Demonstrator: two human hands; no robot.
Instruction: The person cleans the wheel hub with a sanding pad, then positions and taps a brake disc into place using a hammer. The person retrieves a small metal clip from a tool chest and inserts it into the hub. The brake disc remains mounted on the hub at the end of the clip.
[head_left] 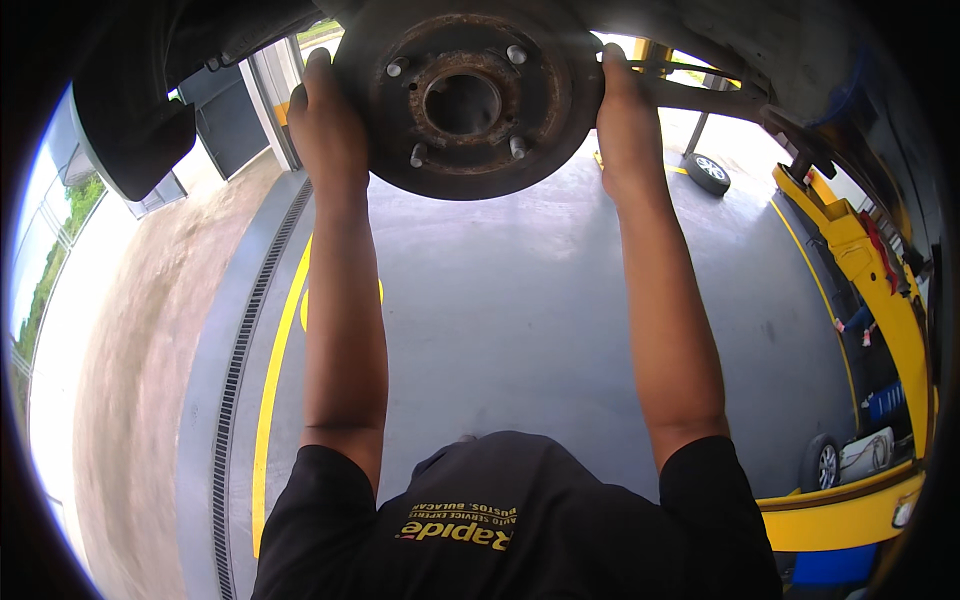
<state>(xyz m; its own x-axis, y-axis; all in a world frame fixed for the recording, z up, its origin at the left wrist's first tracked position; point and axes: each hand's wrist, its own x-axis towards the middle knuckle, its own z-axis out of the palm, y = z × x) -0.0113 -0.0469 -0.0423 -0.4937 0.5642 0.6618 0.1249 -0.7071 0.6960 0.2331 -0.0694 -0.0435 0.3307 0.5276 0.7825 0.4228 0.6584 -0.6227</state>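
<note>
While your black shirt (pixel 580 545) is filling the near edge, your forearms (pixel 345 330) are pointing out toward the work almost parallel, probably so that both are sharing the load evenly. Your left hand (pixel 332 138) is grasping the left rim of what looks like a brake drum (pixel 463 168), and your right hand (pixel 630 130) is grasping the rim opposite; how your hidden fingers are curling behind it, I cannot tell. Gripping across the full width is likely steadying the drum against tipping.

The drum is standing face-on to you at the top centre, its outer band showing dark, dull metal. Rust is ringing the raised hub (pixel 463 62) around an open round bore, and four paler wheel studs (pixel 418 155) are poking out about it, presumably keeping the drum lined up.

Just to the right, a suspension arm (pixel 700 97) is running behind your hand. Below, the grey floor (pixel 490 300) is spreading away, with a yellow line (pixel 266 410) and a drain grate (pixel 240 340) curving along the left. At the right, a loose wheel (pixel 824 464) is standing near a yellow lift frame (pixel 858 252), while another wheel (pixel 708 175) is resting farther off.
</note>
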